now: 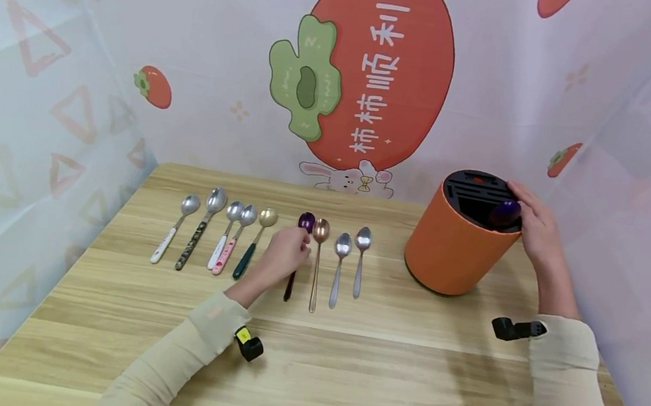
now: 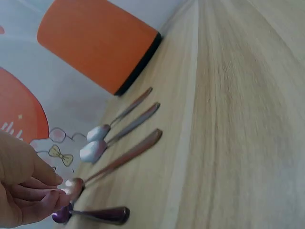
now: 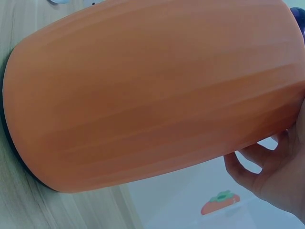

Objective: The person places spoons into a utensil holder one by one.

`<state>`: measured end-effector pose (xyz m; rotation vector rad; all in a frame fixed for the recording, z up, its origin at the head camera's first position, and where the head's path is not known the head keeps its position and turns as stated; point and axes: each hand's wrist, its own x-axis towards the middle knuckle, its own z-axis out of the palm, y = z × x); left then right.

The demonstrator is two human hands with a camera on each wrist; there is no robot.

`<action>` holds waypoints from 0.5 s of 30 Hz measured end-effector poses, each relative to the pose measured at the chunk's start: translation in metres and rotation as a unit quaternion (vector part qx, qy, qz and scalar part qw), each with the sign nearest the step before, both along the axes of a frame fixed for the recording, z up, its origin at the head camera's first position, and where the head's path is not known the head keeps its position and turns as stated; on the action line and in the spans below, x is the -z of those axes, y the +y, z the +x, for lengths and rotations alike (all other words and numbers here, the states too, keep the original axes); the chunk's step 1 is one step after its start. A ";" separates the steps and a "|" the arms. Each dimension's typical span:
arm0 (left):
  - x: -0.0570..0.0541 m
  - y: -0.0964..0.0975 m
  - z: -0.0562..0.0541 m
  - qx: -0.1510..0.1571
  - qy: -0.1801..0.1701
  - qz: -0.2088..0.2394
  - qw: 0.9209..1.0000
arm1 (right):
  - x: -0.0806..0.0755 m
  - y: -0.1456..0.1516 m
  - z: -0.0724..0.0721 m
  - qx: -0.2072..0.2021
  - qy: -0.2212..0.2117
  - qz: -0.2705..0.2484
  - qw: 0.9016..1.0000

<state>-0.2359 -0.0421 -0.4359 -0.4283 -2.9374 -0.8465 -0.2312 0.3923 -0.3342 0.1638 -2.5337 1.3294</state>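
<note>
My left hand (image 1: pixel 287 250) is over the purple spoon (image 1: pixel 306 221) on the table, its fingers loosely bent near the spoon's neck. In the left wrist view the fingertips overlap the bowl of the copper spoon (image 2: pixel 126 156), and no firm hold on either spoon shows. At the right stands an orange utensil holder (image 1: pixel 448 248) with a black slotted top. My right hand (image 1: pixel 541 233) grips its rim from the right side; in the right wrist view, fingertips touch the outer wall. A second purple spoon (image 1: pixel 505 213) stands in the holder, bowl up, beside the right thumb.
Two silver spoons (image 1: pixel 343 246) (image 1: pixel 364 239) lie right of the copper one. Left of my left hand lie several spoons with patterned or coloured handles, among them a pink-handled spoon (image 1: pixel 224 257) and a dark green-handled spoon (image 1: pixel 245 259). A printed cloth backdrop (image 1: pixel 225 28) borders the wooden table (image 1: pixel 340 381).
</note>
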 end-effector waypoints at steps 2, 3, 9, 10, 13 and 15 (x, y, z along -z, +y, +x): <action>0.004 -0.004 0.000 -0.006 -0.003 -0.012 1.000 | 0.000 0.001 0.000 -0.001 -0.001 0.001 1.000; 0.005 -0.005 0.000 -0.006 -0.005 -0.017 1.000 | 0.001 0.001 0.000 -0.001 -0.002 0.003 1.000; 0.012 -0.009 -0.002 -0.002 -0.014 -0.053 0.998 | 0.002 0.003 -0.001 -0.001 -0.004 0.003 1.000; 0.013 -0.009 -0.003 -0.003 -0.018 -0.058 0.998 | 0.002 0.003 -0.001 -0.002 -0.003 0.003 1.000; 0.013 -0.008 -0.004 -0.006 -0.035 -0.065 0.997 | 0.002 0.003 -0.002 0.001 -0.001 0.007 1.000; 0.013 -0.006 -0.005 -0.007 -0.042 -0.072 0.996 | 0.002 0.003 -0.002 0.002 0.006 0.006 1.000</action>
